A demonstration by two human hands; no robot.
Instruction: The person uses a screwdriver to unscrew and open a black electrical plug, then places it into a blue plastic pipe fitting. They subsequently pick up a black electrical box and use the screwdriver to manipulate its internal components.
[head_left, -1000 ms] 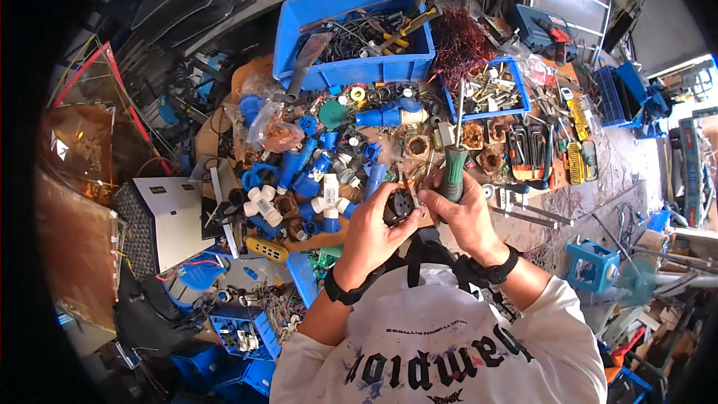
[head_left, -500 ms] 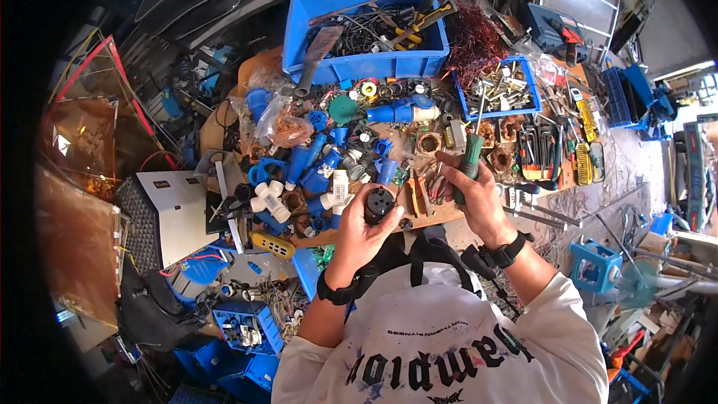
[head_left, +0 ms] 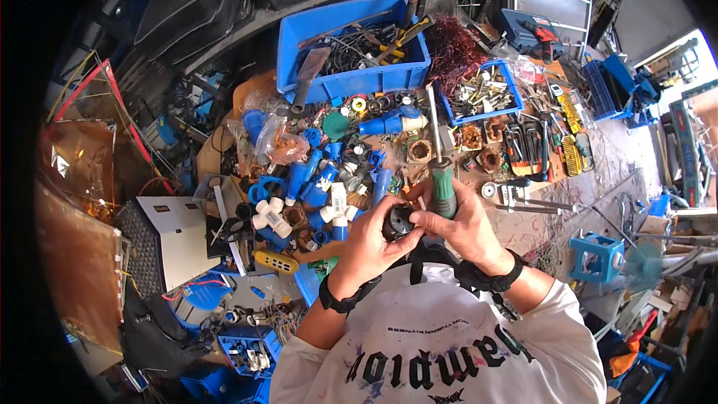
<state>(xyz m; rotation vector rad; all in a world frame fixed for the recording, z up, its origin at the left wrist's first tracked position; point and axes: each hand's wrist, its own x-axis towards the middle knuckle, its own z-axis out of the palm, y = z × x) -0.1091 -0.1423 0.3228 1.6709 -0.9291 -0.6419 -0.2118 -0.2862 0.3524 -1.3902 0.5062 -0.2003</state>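
Observation:
Near the table's front edge my left hand (head_left: pixel 368 243) is closed around a round black connector piece (head_left: pixel 396 223), its face with holes turned up. Gripped in my right hand (head_left: pixel 473 233) is a screwdriver with a green handle (head_left: pixel 443 188); its metal shaft (head_left: pixel 434 123) points away from me over the table. My right thumb and fingertips meet the right side of the black piece. Something small and pale shows between the hands, too small to name. Beyond them lie blue industrial plugs (head_left: pixel 303 178) and white pipe-like fittings (head_left: pixel 339 200).
A large blue bin (head_left: pixel 351 86) of cables and tools stands at the back. Right of it is a blue tray (head_left: pixel 485 111) of metal parts. Hex keys (head_left: pixel 527 150) and yellow tools lie farther right. A yellow power strip (head_left: pixel 275 261) sits at the left front.
My right hand has come left and nearer, bringing the screwdriver up against the black piece in my left hand. Its shaft now points away from me. The view has shifted slightly.

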